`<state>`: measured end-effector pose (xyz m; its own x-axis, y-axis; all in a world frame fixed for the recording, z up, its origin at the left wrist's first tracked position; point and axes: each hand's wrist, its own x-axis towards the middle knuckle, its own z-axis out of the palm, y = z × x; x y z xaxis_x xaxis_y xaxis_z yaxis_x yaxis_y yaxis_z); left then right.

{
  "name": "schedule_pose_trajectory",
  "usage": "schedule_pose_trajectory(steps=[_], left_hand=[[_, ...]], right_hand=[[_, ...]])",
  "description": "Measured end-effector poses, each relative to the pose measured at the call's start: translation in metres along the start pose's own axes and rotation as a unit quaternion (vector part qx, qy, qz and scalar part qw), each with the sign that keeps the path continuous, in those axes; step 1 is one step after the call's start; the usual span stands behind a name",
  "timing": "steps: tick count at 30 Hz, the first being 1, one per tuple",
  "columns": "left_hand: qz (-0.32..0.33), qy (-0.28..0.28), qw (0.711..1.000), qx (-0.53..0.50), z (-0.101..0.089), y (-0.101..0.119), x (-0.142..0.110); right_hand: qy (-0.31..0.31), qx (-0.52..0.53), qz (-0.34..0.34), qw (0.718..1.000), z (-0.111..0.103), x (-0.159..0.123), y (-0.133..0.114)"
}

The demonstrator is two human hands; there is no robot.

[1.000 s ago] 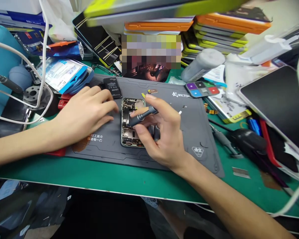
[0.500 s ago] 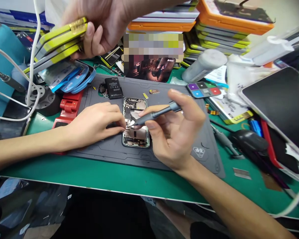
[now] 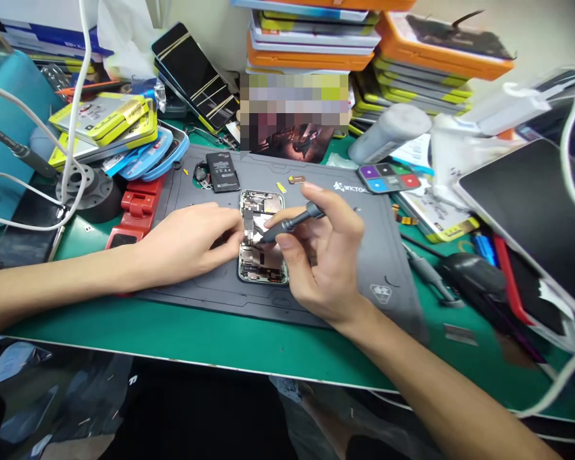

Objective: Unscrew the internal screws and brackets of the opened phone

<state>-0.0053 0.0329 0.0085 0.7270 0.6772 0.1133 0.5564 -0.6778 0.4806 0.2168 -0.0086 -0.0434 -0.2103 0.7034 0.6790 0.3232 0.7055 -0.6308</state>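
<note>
An opened smartphone (image 3: pixel 263 260), its inner boards and metal plates showing, lies on the grey work mat (image 3: pixel 211 295). My left hand (image 3: pixel 196 239) has its fingers drawn together, thumb and fingertips on the phone's left edge. A dark grey screwdriver (image 3: pixel 292 222) is gripped in my right hand (image 3: pixel 328 255), tilted with its tip down over the middle of the phone. The exact spot where the tip meets the phone is hard to make out. Behind the phone lie a black battery (image 3: pixel 223 172) and small yellow and copper pieces (image 3: pixel 296 180).
Yellow-edged boxes (image 3: pixel 105 118) are piled at the back left, beside a red clamp (image 3: pixel 138 204) and a grey round holder (image 3: pixel 89 191). Orange and white cases (image 3: pixel 311 51) stack up behind. On the right are a bottle (image 3: pixel 388 131), a second screwdriver (image 3: pixel 431 275) and a computer mouse (image 3: pixel 474 275).
Another person's hand, which held yellow-edged boxes at the upper left, has gone from view; the boxes now rest on the pile. Both my hands stay at the phone.
</note>
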Motion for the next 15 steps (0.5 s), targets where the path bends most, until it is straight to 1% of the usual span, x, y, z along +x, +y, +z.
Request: schedule_pose_trajectory(steps=[5, 10, 12, 15], left_hand=[[0.002, -0.004, 1.0, -0.008, 0.0, 0.001, 0.0], [0.008, -0.009, 1.0, -0.013, 0.001, 0.0, 0.0], [0.009, -0.008, 1.0, -0.014, 0.002, -0.001, 0.001], [0.008, -0.01, 1.0, -0.016, 0.002, -0.002, 0.001]], right_hand=[[-0.014, -0.004, -0.001, 1.0, -0.003, 0.001, 0.0], [-0.025, -0.073, -0.044, 0.996, -0.008, 0.002, 0.001], [-0.036, -0.071, -0.029, 0.996, -0.01, 0.003, -0.001], [-0.061, -0.03, -0.003, 0.998, -0.011, 0.002, -0.003]])
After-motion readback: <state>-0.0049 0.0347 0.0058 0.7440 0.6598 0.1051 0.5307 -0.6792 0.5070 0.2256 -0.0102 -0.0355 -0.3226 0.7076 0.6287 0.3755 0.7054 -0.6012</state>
